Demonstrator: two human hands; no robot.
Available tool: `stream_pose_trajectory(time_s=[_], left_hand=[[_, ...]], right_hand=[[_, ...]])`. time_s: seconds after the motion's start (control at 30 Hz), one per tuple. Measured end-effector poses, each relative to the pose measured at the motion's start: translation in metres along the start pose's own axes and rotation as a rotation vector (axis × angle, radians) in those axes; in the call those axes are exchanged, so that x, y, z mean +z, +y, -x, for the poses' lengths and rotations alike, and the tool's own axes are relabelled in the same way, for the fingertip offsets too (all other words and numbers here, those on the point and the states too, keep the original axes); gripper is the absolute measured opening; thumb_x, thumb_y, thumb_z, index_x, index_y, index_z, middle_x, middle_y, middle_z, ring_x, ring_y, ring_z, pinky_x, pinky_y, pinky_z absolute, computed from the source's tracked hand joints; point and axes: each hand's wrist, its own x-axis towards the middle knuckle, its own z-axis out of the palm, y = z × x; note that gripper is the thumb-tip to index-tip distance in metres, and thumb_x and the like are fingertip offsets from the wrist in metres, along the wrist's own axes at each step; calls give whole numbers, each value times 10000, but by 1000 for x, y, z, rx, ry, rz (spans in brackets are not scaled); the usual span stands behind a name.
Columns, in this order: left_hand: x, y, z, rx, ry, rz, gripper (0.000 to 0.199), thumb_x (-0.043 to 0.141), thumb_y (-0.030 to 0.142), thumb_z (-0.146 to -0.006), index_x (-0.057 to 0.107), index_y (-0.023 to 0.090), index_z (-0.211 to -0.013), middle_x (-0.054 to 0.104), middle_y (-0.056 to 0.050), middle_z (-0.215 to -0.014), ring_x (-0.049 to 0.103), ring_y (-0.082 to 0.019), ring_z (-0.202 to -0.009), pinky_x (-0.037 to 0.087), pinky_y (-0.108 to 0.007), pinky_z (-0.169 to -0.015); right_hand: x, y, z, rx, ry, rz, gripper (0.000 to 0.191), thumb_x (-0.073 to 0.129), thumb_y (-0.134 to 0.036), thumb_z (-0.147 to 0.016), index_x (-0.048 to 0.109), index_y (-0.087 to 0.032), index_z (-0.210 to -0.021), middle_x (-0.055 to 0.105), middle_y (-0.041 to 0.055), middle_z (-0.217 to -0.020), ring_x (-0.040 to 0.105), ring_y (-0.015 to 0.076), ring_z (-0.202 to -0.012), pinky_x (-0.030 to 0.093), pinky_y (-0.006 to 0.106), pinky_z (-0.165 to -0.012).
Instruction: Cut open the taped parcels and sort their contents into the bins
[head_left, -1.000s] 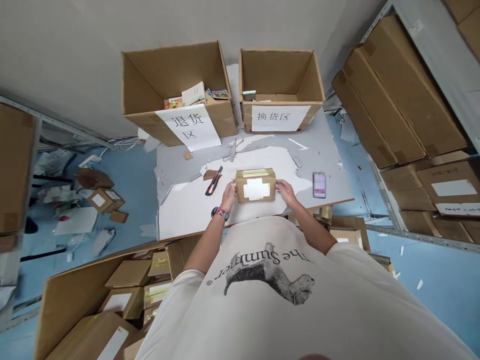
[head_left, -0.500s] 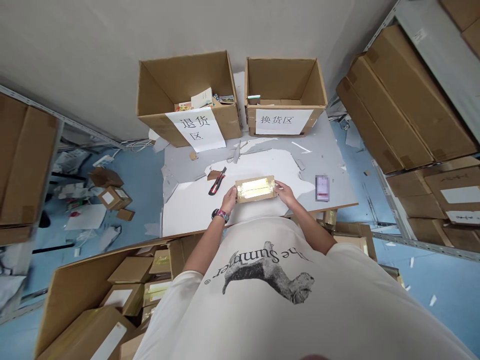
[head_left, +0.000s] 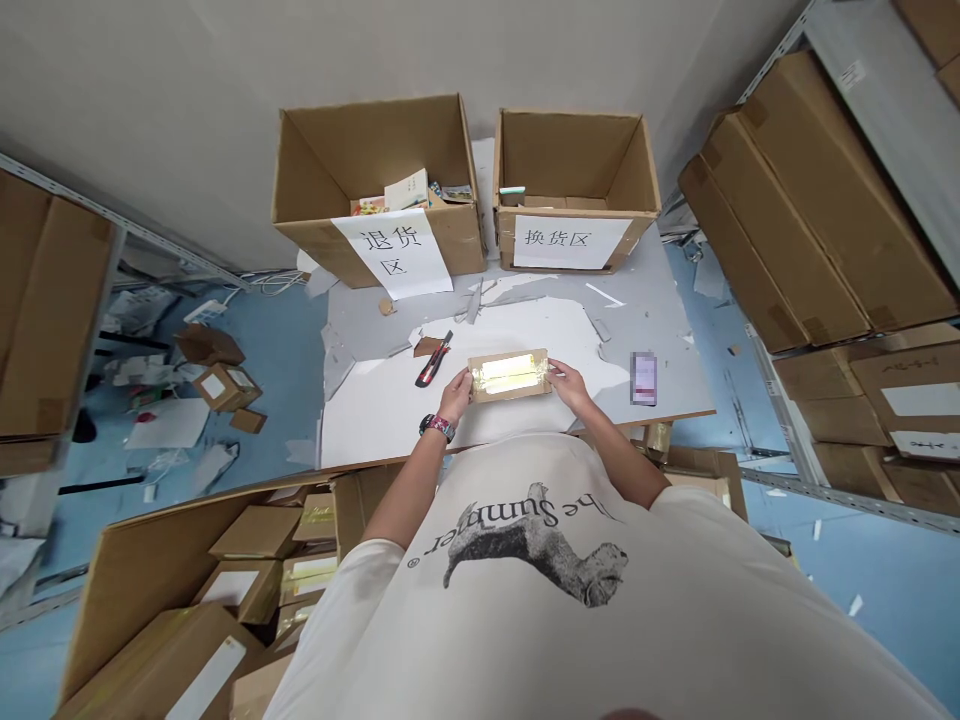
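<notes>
The left hand (head_left: 454,397) and right hand (head_left: 568,388) are gripping opposite ends of a small taped cardboard parcel (head_left: 510,376), holding it near the worktable's (head_left: 367,425) front edge; a red-and-black utility knife (head_left: 433,361) is lying to its left, while a smartphone (head_left: 643,380) is resting farther away to its right

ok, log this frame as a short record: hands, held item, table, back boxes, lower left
left_hand: the left hand grips the left end of the taped box
right_hand: the right hand is at its right end
held_item: small taped box, shiny tape facing up; lifted or resting unclear
table: cutter left of the box, phone to its right
back_left: open carton with paper sign, books inside
back_right: smaller open carton with sign
lower_left: large carton holding boxes
</notes>
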Motion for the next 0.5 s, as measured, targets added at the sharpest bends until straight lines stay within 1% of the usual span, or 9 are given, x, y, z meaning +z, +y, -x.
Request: stream_pose_trajectory(time_s=[0.2,0.37,0.5], left_hand=[[2,-1,0,-4,20,2,663,757,614,-1092,736,245,-1643,811,-147,-1492,798,-244,-1201,658,-326,-923],[2,-2,0,-5,23,25,633,745,550,-1112,721,230,-1659,785,-158,-1549,795,-256,-1262,668,-350,-965],[2,-5,-2,22,19,8,602,745,561,-1109,750,242,-1620,800,-148,-1510,793,-262,-1283,678,-374,-994]], right_hand=[[-1,6,-4,-4,-14,-11,658,767,-435,-802,875,-241,-1421,822,56,-1182,750,230,-955,628,443,-1079],[-2,5,-3,-9,-25,-15,647,771,-436,-803,883,-251,-1412,824,59,-1194,744,234,-971,626,440,-1078],[-3,3,-1,-16,-32,-17,630,787,-444,-813,885,-266,-1410,827,58,-1191,743,244,-978,633,445,-1059]])
